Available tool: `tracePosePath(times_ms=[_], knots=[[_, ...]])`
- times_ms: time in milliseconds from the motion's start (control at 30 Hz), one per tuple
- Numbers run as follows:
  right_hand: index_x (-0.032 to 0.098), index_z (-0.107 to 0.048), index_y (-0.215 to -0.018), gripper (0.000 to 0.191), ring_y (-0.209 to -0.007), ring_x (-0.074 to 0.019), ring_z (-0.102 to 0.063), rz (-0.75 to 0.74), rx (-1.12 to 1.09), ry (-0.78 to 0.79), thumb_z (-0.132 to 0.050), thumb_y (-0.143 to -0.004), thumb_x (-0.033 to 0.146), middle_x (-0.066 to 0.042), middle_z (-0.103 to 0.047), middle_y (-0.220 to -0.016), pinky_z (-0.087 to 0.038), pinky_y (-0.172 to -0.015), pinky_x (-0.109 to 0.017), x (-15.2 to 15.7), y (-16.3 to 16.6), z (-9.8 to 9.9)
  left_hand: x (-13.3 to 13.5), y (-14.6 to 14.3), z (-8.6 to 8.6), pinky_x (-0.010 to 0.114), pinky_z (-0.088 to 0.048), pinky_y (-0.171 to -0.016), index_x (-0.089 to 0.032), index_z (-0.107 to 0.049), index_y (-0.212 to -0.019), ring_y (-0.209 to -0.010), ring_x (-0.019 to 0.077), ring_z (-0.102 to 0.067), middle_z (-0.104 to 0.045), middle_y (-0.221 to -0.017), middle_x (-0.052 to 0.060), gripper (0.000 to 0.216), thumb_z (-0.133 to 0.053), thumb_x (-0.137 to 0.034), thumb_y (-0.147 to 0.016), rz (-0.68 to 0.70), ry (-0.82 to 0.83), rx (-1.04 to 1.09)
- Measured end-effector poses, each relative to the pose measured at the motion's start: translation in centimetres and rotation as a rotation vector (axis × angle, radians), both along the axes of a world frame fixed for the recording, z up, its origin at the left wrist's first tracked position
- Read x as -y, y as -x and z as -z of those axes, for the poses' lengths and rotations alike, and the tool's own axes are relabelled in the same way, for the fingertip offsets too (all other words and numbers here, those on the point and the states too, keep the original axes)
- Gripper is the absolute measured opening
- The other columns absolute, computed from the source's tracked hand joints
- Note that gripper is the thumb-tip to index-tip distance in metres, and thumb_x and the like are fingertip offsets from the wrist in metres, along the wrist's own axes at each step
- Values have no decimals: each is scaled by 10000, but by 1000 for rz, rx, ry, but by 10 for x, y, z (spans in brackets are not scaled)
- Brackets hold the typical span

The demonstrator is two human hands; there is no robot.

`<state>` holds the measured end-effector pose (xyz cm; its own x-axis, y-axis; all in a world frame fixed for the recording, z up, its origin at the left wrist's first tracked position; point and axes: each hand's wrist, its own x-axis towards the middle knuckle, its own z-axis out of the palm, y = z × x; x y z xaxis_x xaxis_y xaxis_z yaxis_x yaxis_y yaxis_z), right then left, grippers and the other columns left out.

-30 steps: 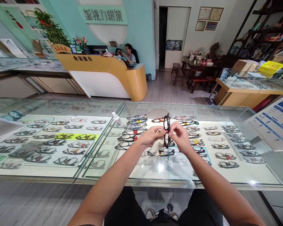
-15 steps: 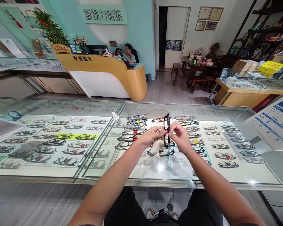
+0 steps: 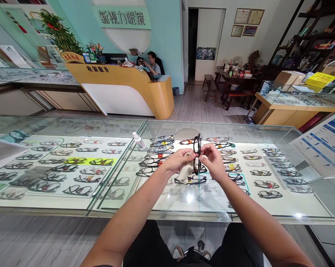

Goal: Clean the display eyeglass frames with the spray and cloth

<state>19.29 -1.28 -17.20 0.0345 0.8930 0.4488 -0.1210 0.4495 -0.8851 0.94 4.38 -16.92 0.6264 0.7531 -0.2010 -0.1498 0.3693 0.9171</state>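
A pair of black-framed eyeglasses is held upright on its side above the glass counter. My right hand pinches the frame near its middle, fingers closed. My left hand is closed on a pale cleaning cloth, which hangs below the fingers. Its fingertips meet the frame from the left, with the cloth bunched beside the lower lens. Below, another pair of dark glasses lies in the display. A small white spray bottle stands to the left of my hands.
The glass display case spans the front, with rows of eyeglasses inside. A printed sheet stands at the right, and a white paper at the left. Beyond are a yellow reception counter with two people behind it and wooden benches.
The eyeglasses have turned very slightly in my hands, and the cloth has shifted a little. Both arms stay almost where they were.
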Motion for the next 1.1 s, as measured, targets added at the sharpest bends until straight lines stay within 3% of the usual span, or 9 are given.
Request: tracePosePath(times_ms=[167,500,667,800,933,1100], knots=[[252,-661,-947,116,-879,-199,-588,-32,40,-7,-734,-875,198,-15,-600,-938,-485,-855,-361,0,-2,-2,0,2,-2,214,-331,-490,-167,-614,-803,-503,86,-490,-558,-628,-43,606,-1011,-578,-601,-2,-6,-15],[238,-601,-720,166,-834,-213,-530,-101,106,55,-741,-784,176,-13,-548,-851,-413,-783,-359,-7,-19,-15,0,6,-9,210,-310,-530,-155,-662,-771,-567,85,-502,-595,-690,-22,544,-1000,-558,-631,2,-98,-89],[225,-638,-669,164,-908,-246,-606,-186,-47,145,-653,-831,245,-54,-620,-882,-439,-865,-397,-12,-37,-23,-6,9,-9,199,-358,-569,-147,-672,-778,-621,88,-547,-634,-754,-5,563,-1027,-540,-587,-46,-50,-39],[224,-612,-732,134,-749,-218,-646,-217,-120,299,-662,-834,295,-65,-703,-926,-414,-709,-358,-14,-40,-25,-8,9,-6,208,-446,-627,-155,-653,-813,-705,117,-628,-694,-886,26,572,-1032,-522,-592,-62,-10,28],[233,-568,-761,187,-617,-189,-613,-294,-190,365,-696,-806,363,-46,-697,-855,-376,-622,-334,-11,-36,-29,-7,9,-6,205,-440,-606,-167,-633,-835,-673,115,-615,-665,-830,3,560,-1013,-528,-635,-54,-24,28],[272,-492,-740,311,-767,-262,-614,-298,-342,341,-674,-803,516,-75,-680,-800,-461,-674,-387,-7,-45,-40,-2,8,-11,184,-408,-602,-161,-629,-806,-666,93,-593,-703,-861,18,531,-1002,-513,-665,-7,-51,-2]])
